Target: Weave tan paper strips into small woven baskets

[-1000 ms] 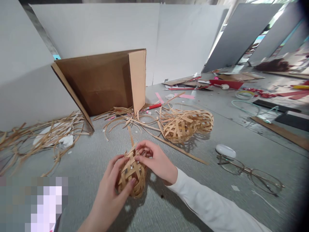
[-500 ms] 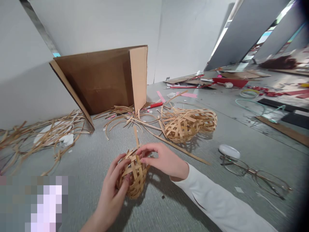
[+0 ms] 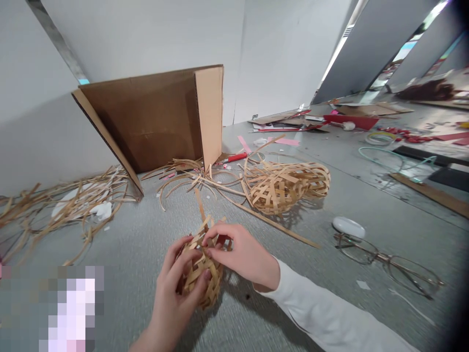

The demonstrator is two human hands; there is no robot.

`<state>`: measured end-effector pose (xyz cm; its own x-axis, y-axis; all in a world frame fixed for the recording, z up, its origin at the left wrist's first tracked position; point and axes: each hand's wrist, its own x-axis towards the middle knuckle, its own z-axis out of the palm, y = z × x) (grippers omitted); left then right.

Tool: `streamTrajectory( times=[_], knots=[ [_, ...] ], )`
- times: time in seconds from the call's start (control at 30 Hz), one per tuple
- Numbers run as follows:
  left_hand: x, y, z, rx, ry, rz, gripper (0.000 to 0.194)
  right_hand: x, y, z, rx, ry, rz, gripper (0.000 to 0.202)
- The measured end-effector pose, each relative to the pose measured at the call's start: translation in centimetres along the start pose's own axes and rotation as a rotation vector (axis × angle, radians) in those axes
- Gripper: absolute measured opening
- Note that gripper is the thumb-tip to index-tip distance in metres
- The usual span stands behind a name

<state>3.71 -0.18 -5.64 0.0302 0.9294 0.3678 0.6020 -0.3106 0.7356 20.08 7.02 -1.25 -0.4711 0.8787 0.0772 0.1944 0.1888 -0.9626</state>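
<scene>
Head view: weaving seems underway, left hand (image 3: 175, 286) clamping its fingers around a small woven piece (image 3: 213, 292), right hand (image 3: 242, 254) apparently pinching far strips (image 3: 203, 226); threading these calls for steady support.

Eyeglasses (image 3: 383, 257) lie just beside 1 white oval object (image 3: 348, 227).

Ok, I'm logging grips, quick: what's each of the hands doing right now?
Left hand: closed around the side of the small woven piece, holding it.
Right hand: closed, pinching at its upper end; exact grip hidden.
</scene>
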Motion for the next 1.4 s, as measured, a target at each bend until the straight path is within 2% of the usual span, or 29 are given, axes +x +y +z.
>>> streamTrajectory(
  times=[0.17,0.27,0.37,0.43,0.6,0.67,0.87,1.17,1.4],
  knots=[
    [0.0,0.0,0.1,-0.024,-0.016,-0.007,0.015,0.1,0.4,0.4,-0.019,0.013,-0.014,0.017],
    [0.1,0.0,-0.2,-0.08,-0.043,-0.03,0.019,0.2,0.4,0.3,-0.004,0.01,-0.024,0.018],
    [0.6,-0.1,-1.2,-0.159,-0.027,-0.103,0.026,0.4,0.3,-0.2,0.029,-0.033,-0.041,0.02],
    [1.3,-0.1,-2.4,-0.137,-0.036,-0.165,0.028,0.5,0.3,-0.7,0.065,-0.098,-0.063,0.022],
    [3.1,0.4,-4.6,-0.055,-0.293,-0.082,0.021,0.6,0.5,-1.2,0.145,-0.25,-0.137,0.029],
    [3.2,0.8,-4.8,-0.056,-0.34,-0.068,0.015,0.5,0.5,-1.1,0.14,-0.287,-0.166,0.027],
    [2.9,1.6,-4.6,-0.016,-0.331,-0.048,0.013,-0.3,-0.2,-0.7,0.067,-0.313,-0.208,0.028],
    [2.8,1.3,-5.1,-0.061,-0.403,-0.134,0.021,-0.3,0.1,-0.4,0.175,-0.337,-0.168,0.031],
    [3.1,1.6,-4.9,-0.048,-0.436,-0.172,0.018,-0.3,0.0,-0.2,0.16,-0.291,-0.156,0.032]
  ],
)
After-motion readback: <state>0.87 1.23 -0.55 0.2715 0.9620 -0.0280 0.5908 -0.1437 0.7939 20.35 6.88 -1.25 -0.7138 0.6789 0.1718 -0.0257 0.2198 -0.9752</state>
